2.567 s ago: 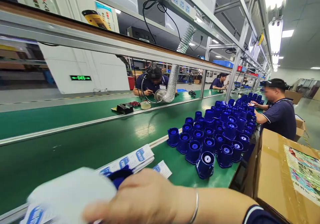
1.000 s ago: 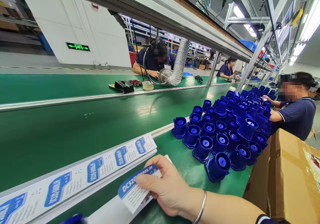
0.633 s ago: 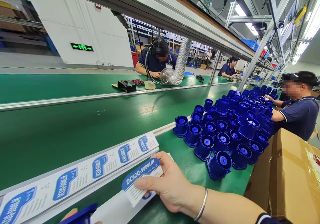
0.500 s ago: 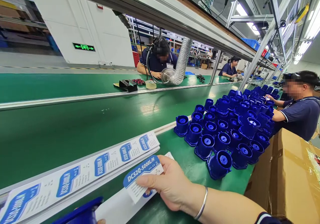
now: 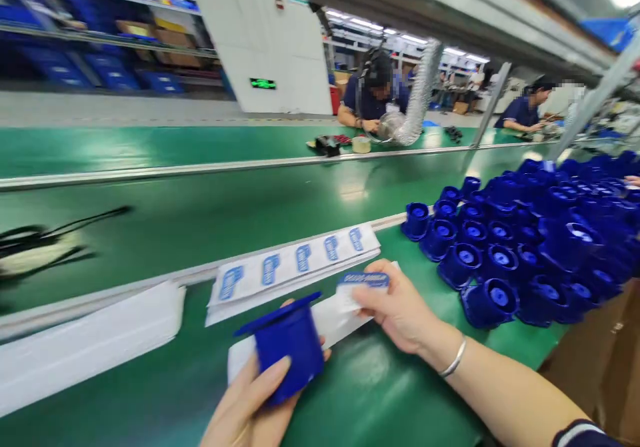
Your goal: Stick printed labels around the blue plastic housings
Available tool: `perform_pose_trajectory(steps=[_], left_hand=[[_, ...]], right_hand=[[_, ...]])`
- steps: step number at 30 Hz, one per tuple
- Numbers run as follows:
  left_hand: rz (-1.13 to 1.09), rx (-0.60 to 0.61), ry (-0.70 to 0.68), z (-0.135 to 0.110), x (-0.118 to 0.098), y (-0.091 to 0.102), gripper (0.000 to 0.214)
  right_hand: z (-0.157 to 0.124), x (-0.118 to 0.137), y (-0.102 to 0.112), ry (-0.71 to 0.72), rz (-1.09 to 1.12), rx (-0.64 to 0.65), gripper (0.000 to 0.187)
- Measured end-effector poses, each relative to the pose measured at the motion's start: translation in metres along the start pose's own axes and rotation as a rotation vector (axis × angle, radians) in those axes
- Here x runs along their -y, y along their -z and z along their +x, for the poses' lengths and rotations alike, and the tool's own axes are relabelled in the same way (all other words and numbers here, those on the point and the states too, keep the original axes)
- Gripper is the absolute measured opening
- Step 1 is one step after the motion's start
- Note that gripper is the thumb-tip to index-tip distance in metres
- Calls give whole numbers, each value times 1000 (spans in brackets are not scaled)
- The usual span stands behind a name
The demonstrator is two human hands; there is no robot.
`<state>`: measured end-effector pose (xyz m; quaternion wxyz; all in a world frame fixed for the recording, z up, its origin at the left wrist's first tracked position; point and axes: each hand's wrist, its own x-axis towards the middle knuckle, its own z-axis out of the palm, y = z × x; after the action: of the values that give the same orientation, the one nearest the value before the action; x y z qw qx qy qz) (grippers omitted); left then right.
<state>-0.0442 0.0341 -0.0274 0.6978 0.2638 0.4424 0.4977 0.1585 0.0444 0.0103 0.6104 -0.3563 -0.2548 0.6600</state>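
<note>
My left hand (image 5: pixel 260 394) is wrapped round a dark blue plastic housing (image 5: pixel 290 347), tilted with its flat flange up and to the left. Between thumb and fingers of my right hand (image 5: pixel 400 307) is a blue-and-white label (image 5: pixel 363 280), its print blurred. The label is close to the housing but apart from it. Under both hands lies a white backing strip (image 5: pixel 335 317), partly covered by the housing. Just beyond them is a stack of label sheets (image 5: pixel 290 264) bearing a row of blue-and-white labels.
Many blue housings (image 5: pixel 500 260) crowd the bench on the right, beside a cardboard box (image 5: pixel 575 360). White strips (image 5: pixel 95 347) and black cables (image 5: pixel 55 234) lie at left. Co-workers sit across the green conveyor (image 5: pixel 175 227); a metal beam (image 5: pixel 450 7) crosses overhead.
The view has swung left. My left hand with the blue housing has come fully into sight near the middle. The label in my right hand has tipped and is now close to the housing.
</note>
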Motion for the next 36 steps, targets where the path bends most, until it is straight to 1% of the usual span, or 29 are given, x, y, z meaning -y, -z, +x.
perform_pose_trajectory(steps=[1,3,6,9,13,18,25,31,36], left_hand=[[-35,7,19,-9,-4,-7,69],[-81,44,38,-20,-6,-16,54],[-98,119,43,-21,-5,-19,45],[-93,175,31,-20,-3,-18,45],[-84,179,22,-23,-5,-20,45],[-34,196,2,-25,-4,-23,51],[21,276,-35,-26,-3,-26,58],[48,271,-42,-28,-3,-27,57],[29,267,-75,-28,-2,-27,59]], right_hand=[[-3,0,0,11,-13,-1,56],[-8,1,2,33,-43,20,48],[-12,0,7,42,-98,81,36],[-16,-2,11,23,-151,137,30],[-21,-3,11,-22,-184,153,26],[-26,-2,8,-68,-196,202,25],[-30,-2,7,-86,-275,197,23],[-32,0,6,-80,-264,217,24],[-34,-2,7,-137,-284,217,26]])
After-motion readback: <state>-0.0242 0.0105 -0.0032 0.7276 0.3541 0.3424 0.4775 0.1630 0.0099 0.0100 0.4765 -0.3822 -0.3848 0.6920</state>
